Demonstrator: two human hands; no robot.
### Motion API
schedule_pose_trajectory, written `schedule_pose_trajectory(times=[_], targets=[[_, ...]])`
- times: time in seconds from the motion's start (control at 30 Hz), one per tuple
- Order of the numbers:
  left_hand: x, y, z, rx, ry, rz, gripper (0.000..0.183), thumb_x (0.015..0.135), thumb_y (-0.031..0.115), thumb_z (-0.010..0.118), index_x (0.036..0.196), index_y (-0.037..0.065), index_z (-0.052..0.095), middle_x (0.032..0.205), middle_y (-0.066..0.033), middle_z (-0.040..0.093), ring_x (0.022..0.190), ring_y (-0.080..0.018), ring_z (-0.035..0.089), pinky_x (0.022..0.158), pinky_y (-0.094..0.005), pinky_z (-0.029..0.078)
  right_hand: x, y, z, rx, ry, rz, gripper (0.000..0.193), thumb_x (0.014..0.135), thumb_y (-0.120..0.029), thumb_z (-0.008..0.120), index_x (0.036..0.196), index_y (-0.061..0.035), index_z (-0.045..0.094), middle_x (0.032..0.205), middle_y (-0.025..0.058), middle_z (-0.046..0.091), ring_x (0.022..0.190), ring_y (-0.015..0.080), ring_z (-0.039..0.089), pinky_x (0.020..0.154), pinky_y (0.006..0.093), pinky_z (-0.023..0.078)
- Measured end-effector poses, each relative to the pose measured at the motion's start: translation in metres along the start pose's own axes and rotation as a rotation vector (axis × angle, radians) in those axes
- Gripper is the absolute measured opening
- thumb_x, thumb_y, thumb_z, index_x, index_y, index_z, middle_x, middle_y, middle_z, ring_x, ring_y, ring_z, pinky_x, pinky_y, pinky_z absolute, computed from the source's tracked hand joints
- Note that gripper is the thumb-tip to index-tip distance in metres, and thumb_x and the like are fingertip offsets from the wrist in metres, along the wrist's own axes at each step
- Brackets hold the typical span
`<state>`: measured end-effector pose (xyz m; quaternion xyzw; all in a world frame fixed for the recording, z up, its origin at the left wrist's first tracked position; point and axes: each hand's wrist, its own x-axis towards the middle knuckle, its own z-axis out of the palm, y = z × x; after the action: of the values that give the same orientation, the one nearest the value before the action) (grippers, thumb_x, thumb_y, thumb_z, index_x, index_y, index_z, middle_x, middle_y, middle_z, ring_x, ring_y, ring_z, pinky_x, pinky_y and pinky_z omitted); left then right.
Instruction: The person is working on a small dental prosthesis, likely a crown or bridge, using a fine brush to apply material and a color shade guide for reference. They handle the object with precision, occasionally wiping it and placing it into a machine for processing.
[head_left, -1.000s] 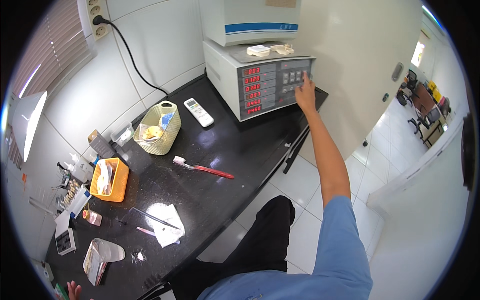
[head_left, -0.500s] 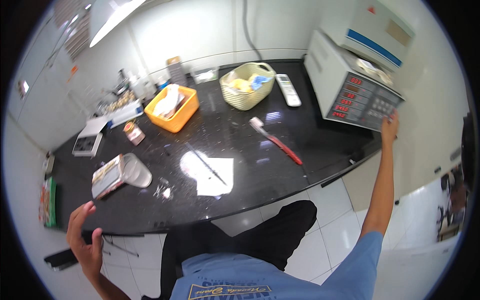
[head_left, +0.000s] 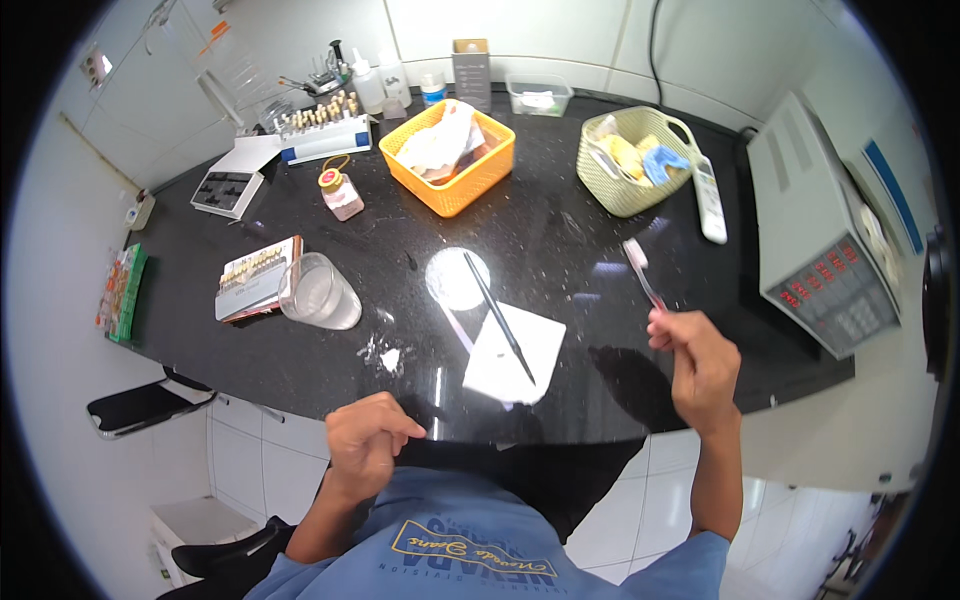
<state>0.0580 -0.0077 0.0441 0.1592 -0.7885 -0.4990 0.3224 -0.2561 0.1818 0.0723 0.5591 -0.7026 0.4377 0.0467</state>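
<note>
**Right hand lifts toothbrush over black counter**

Right hand [head_left: 700, 365] above the counter's front edge, right of centre. Fingers curled shut around the red handle end of a toothbrush [head_left: 642, 275]; bristle head points up and away, toward the back of the counter, held over the surface, not lying on it.

Left hand [head_left: 365, 440] at the near edge of the black countertop [head_left: 560, 215], fingers loosely curled into a half fist, nothing visible in it. Can't tell if it touches the edge.

Between the hands: white paper square [head_left: 515, 352] with a thin dark brush-like tool [head_left: 498, 316] lying diagonally across it and over a small round white dish [head_left: 456, 279]. Left of that, clear glass cup [head_left: 320, 295] on its side, just beside a tray of tooth shade samples [head_left: 256, 278].

Further back: orange basket [head_left: 450, 157] with crumpled paper, pale green woven basket [head_left: 628, 160] with small items, white remote [head_left: 710, 200] beside it. Grey machine with red digit displays [head_left: 825, 250] at the right end of the counter, well apart from the right hand.
</note>
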Motion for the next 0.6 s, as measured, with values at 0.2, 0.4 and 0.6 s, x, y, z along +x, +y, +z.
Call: schedule_pose_trajectory(times=[0.2,0.4,0.6], targets=[[0.017,-0.011,0.014,0.175,-0.037,-0.095,0.023,0.073,-0.013,0.05,0.075,0.001,0.067,0.058,-0.0069,0.054,0.048,-0.0164,0.052,0.046,-0.0302,0.04,0.049,0.011,-0.013,-0.006,-0.102,-0.083,0.024,0.076,0.011,0.073,0.097,-0.0019,0.072,0.079,0.0094,0.066,0.067,0.0187,0.066,0.056,0.0282,0.051],[0.02,-0.012,0.022,0.196,0.145,-0.19,0.023,0.077,-0.014,0.048,0.078,-0.001,0.067,0.064,-0.0096,0.061,0.052,-0.0176,0.057,0.05,-0.0299,0.045,0.096,0.008,-0.032,0.232,-0.232,0.193,0.011,0.089,0.005,0.066,0.098,0.0006,0.072,0.074,0.0082,0.065,0.06,0.0138,0.062,0.054,0.0261,0.049],[0.043,0.065,-0.021,0.257,0.327,-0.197,0.024,0.072,-0.012,0.047,0.076,0.0,0.067,0.062,-0.0116,0.059,0.05,-0.0199,0.058,0.048,-0.0314,0.045,0.106,-0.024,-0.045,0.4,-0.293,0.582,0.016,0.096,-0.011,0.066,0.089,0.0028,0.069,0.058,0.0012,0.059,0.045,0.0045,0.05,0.044,0.0221,0.039]])
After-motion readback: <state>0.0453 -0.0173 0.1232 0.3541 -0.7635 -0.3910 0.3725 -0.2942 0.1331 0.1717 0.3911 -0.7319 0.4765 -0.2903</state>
